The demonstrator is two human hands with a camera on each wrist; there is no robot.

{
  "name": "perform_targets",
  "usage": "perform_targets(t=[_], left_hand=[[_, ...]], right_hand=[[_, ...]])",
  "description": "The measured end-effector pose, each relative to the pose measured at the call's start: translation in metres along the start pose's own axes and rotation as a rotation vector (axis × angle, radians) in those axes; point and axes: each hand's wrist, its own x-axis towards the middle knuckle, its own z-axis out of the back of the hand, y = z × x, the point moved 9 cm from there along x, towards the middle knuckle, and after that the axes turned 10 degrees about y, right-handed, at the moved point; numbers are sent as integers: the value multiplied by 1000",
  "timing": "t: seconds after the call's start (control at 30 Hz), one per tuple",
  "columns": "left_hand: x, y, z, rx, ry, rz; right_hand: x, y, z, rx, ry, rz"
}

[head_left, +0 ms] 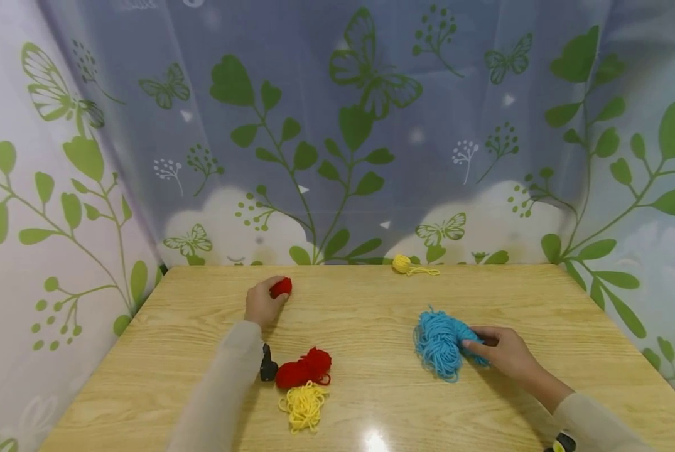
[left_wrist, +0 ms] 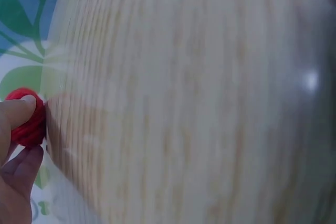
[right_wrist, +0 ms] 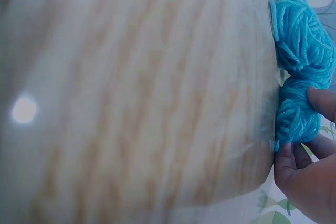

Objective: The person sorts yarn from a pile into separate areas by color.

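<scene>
Toward the back left of the table, my left hand (head_left: 262, 304) holds a small red yarn ball (head_left: 282, 287). In the left wrist view the thumb lies on the red ball (left_wrist: 32, 127) and the other fingers are below it. On the right, my right hand (head_left: 507, 353) pinches the near right end of a bundle of blue yarn (head_left: 440, 344). The right wrist view shows the blue yarn (right_wrist: 302, 38) narrowed in its middle, with thumb and fingers on its lower lobe. Its loose strands spread over the table.
Beside the left forearm lie a red yarn bundle (head_left: 303, 370) and a loose yellow yarn heap (head_left: 304, 407). A small yellow yarn ball (head_left: 401, 263) with a trailing strand sits at the back edge of the wooden table (head_left: 360, 314). A patterned curtain (head_left: 314, 125) hangs behind.
</scene>
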Motion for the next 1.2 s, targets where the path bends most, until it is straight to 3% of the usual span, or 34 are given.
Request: perform_targets(t=[0.2,0.47,0.67,0.8,0.97,1.2], left_hand=[[0,2,-1,7,-18,-14],[-2,-1,0,27,16,-32],[-2,-1,1,39,27,-22],[-2,-1,2,46,26,-27],[-1,0,2,44,32,-19],[0,0,0,58,47,-22]], right_hand=[[0,-2,0,20,7,-5],[-2,3,6,6,5,12],[-5,33,24,6,-79,111],[-1,62,25,48,-81,189],[12,100,2,103,-22,284],[39,139,-56,144,126,365]])
